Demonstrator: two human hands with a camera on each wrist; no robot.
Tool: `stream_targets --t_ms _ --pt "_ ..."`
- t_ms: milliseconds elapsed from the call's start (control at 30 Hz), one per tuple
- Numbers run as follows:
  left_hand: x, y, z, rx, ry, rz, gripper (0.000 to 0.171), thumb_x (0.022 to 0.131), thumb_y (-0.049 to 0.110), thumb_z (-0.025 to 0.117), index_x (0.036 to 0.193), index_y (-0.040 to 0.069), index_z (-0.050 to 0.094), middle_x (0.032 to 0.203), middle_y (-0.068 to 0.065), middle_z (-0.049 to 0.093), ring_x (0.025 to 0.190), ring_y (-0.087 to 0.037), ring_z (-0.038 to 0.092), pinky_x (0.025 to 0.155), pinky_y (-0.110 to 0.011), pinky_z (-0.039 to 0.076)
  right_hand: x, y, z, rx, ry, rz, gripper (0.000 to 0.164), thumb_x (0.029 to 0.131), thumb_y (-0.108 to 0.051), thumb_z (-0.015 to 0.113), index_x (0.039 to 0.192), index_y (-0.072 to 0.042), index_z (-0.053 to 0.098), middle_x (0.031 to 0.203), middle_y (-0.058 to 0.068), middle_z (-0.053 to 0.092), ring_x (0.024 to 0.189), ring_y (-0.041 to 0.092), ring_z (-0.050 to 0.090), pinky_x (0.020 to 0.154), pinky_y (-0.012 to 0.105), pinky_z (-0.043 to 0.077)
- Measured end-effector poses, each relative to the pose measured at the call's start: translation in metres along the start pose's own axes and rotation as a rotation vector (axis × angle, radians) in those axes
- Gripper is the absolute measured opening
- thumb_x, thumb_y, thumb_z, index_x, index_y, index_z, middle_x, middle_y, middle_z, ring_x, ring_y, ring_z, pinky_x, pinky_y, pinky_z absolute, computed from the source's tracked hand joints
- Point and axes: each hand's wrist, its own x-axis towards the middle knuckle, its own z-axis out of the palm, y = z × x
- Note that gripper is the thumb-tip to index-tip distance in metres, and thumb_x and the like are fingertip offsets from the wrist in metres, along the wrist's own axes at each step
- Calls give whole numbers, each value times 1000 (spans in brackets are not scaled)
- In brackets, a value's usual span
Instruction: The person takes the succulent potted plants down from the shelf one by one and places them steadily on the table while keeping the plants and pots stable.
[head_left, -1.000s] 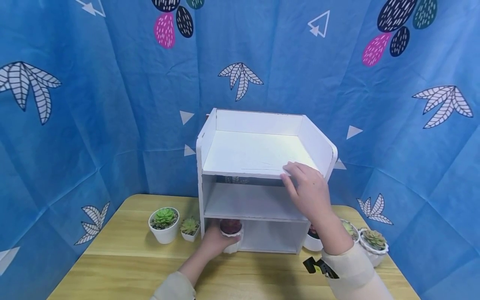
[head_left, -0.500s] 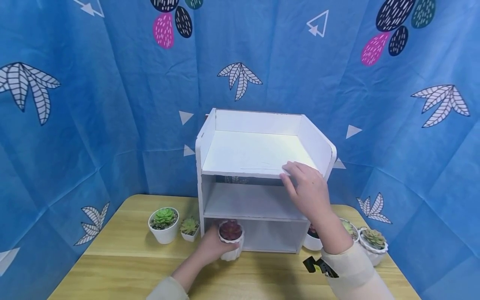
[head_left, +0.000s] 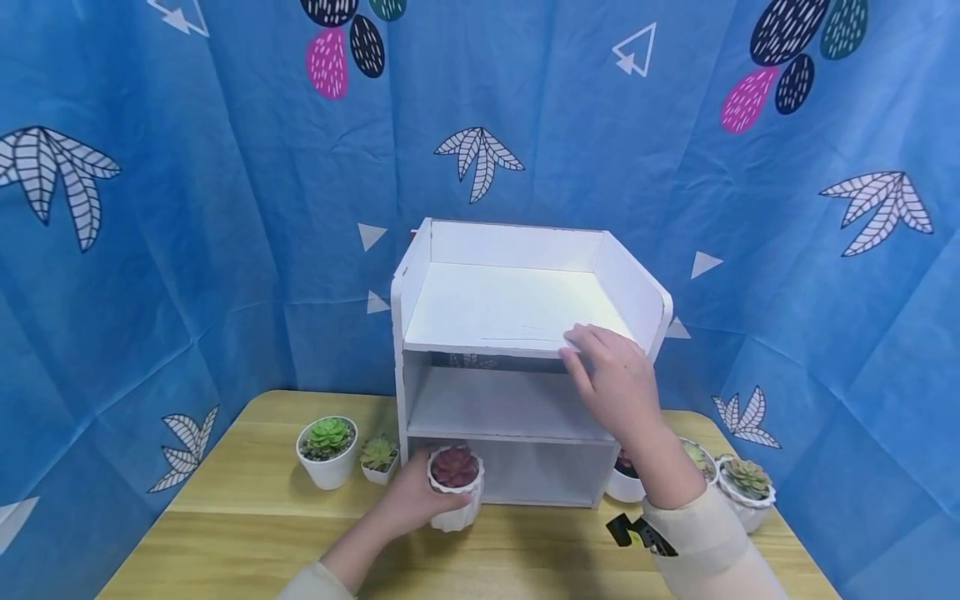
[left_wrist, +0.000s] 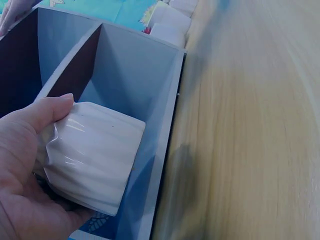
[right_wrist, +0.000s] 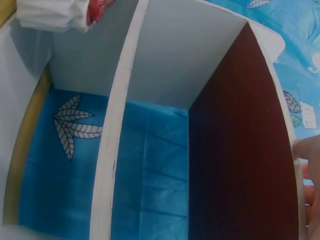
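Observation:
My left hand (head_left: 418, 497) grips a white fluted pot (left_wrist: 95, 152) holding a dark red succulent (head_left: 455, 467). Thumb and fingers wrap the pot's side, at the front left of the shelf's bottom compartment. In the left wrist view the pot's base faces the camera side, in front of the lower compartment. My right hand (head_left: 617, 379) holds the front edge of the top board of the white shelf unit (head_left: 517, 304), thumb below and fingers above. The right wrist view shows its fingers (right_wrist: 309, 192) at that edge, and the white pot (right_wrist: 52, 14) at upper left.
Left of the shelf stand a white pot with a green succulent (head_left: 327, 450) and a small square pot (head_left: 379, 458). Several potted succulents, one in a scalloped pot (head_left: 746, 493), stand to the right on the wooden table (head_left: 225, 533). A blue patterned cloth (head_left: 570, 125) hangs behind.
My left hand has drawn the pot with the red succulent out of the bottom compartment, toward me and slightly left. My right hand stays on the top board's edge.

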Motion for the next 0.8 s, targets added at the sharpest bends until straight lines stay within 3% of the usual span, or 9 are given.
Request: stream_targets --t_ms 400,800 --pt "-11 6 -24 -51 -78 -13 75 73 31 90 130 1 50 120 -10 62 113 -28 60 101 -53 46 -1 -1 -1 -4 -8 3 37 97 -35 64 124 -10 69 129 13 66 124 33 59 103 56 44" --pt "-22 18 -51 -48 -60 -21 80 70 29 92 133 4 50 121 -8 63 112 -23 62 97 -44 49 0 0 0 -10 -1 -8 36 97 -34 65 124 -11 69 129 13 66 123 34 59 103 57 45"
